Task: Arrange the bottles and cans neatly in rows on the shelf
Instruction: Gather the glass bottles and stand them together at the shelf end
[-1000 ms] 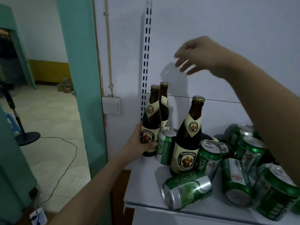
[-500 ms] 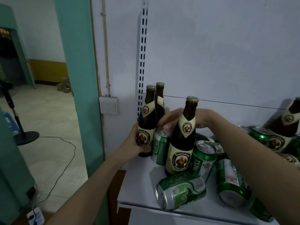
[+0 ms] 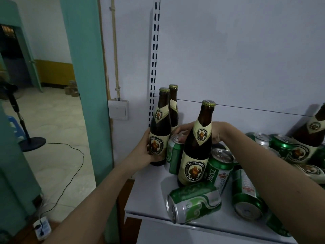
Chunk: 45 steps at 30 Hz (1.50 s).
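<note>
Lying on its side at the near edge of the shelf (image 3: 146, 198): a green can (image 3: 193, 202), silver end toward the camera. Right of it a second tipped can (image 3: 246, 196), end also facing near, partly under the right forearm.

Behind those, a bottle (image 3: 197, 150) stands upright mid-shelf, gold cap, cream label. An upright TSING can (image 3: 219, 169) sits just beside it on the right, touching or nearly so.

Left hand (image 3: 145, 152) grips the left bottle (image 3: 160, 132) around its lower body, thumb on the label side, fingers curled behind. That bottle stands at the shelf's far left corner. A back bottle (image 3: 173, 106) stands directly behind it, mostly hidden.

Between left bottle and mid bottle: an upright small can (image 3: 174, 154). Right hand (image 3: 186, 131) reaches in from the right behind the mid bottle, fingertips on the can's top rim. Most of the hand is hidden by the bottle, so cannot tell whether it pinches the can or only touches it.

Far right: a heap of cans (image 3: 279, 141) and a tilted bottle (image 3: 309, 134) leaning on them, another label lying below it.

Far: slotted rail (image 3: 154, 59) on the white wall, wall switch (image 3: 118, 109) left of it. Beyond the teal door frame (image 3: 84, 85), a fan stand (image 3: 26, 134) on tile floor, with a cable across the floor and a plugged-in power strip (image 3: 42, 228).
</note>
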Each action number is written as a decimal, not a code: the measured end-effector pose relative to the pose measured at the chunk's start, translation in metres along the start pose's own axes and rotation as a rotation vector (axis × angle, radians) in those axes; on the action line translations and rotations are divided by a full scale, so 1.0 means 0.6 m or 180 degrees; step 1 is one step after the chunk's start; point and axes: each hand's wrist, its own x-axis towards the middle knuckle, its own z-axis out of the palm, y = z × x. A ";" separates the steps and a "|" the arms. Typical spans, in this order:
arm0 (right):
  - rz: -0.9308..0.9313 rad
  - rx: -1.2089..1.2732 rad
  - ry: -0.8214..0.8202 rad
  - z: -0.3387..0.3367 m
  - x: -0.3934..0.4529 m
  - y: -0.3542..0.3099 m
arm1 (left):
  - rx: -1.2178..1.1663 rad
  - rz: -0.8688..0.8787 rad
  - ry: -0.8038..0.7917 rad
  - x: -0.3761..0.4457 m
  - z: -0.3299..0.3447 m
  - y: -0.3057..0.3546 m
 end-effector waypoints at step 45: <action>-0.1807 -0.1562 0.1883 0.199 -0.205 0.007 | 0.0837 0.0194 -0.0305 -0.132 0.070 0.073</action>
